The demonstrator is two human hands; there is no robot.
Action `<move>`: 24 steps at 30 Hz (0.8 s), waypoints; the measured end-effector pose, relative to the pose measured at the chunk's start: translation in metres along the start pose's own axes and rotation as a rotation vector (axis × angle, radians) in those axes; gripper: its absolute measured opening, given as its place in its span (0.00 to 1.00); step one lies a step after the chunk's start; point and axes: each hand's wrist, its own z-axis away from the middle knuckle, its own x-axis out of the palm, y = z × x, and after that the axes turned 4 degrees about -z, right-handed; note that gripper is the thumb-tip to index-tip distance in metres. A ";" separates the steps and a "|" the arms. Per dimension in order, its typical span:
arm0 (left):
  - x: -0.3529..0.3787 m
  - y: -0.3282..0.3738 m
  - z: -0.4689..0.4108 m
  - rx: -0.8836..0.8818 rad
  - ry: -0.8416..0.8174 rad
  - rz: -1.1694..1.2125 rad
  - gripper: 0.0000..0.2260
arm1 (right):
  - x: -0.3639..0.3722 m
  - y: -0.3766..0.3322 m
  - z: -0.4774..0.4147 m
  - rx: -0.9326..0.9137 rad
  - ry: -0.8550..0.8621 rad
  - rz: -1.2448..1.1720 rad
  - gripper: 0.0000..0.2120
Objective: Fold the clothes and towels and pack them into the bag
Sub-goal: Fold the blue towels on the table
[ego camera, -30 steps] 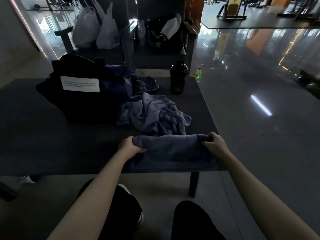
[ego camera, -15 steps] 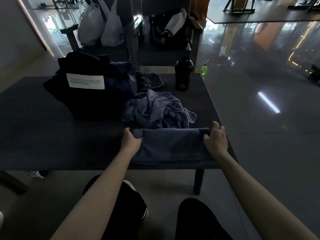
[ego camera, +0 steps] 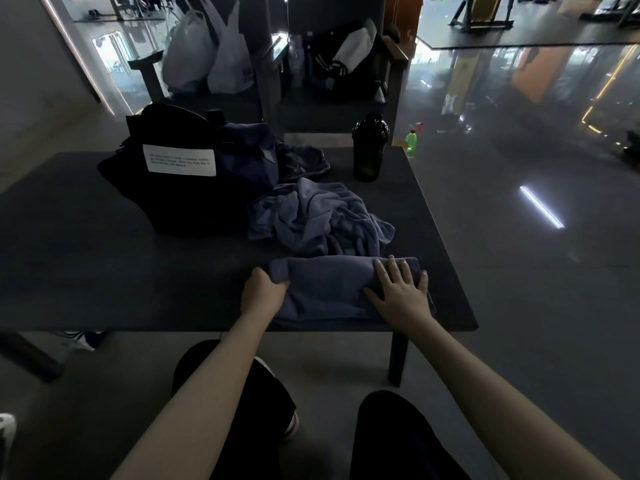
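A folded blue-grey towel (ego camera: 329,289) lies at the near edge of the dark table (ego camera: 104,265). My left hand (ego camera: 261,294) grips its left end with curled fingers. My right hand (ego camera: 400,291) lies flat on the towel's right part, fingers spread and straight. Just behind the towel sits a crumpled blue cloth (ego camera: 318,220). The black bag (ego camera: 183,188) with a white label stands at the back left, with dark blue clothing (ego camera: 256,161) spilling from its right side.
A black bottle (ego camera: 369,148) stands at the table's back right, a green bottle (ego camera: 411,143) on the floor behind it. Chairs with white plastic bags (ego camera: 207,53) and a dark bag (ego camera: 343,64) stand beyond. The table's right edge is close to my right hand.
My right hand let go of the towel's right end and now lies flat on top of it. The left hand keeps its grip. The towel sits a little further onto the table.
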 end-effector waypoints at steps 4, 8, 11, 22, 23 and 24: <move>-0.009 0.018 0.017 0.251 0.063 0.151 0.23 | -0.001 -0.010 0.010 -0.084 0.175 -0.038 0.28; -0.009 0.034 0.030 0.368 0.078 0.242 0.20 | 0.005 -0.005 0.015 -0.183 0.125 0.022 0.26; -0.008 0.042 0.038 0.434 0.057 0.315 0.21 | 0.001 -0.002 0.007 -0.151 -0.024 0.053 0.28; 0.012 0.064 0.060 0.728 -0.145 0.172 0.27 | -0.040 -0.013 -0.004 0.157 -0.066 -1.298 0.17; 0.016 0.068 0.061 0.753 -0.162 0.150 0.28 | -0.046 -0.014 -0.004 0.148 -0.090 -1.330 0.20; 0.020 0.072 0.062 0.773 -0.190 0.127 0.30 | -0.052 -0.016 -0.004 0.127 -0.103 -1.360 0.21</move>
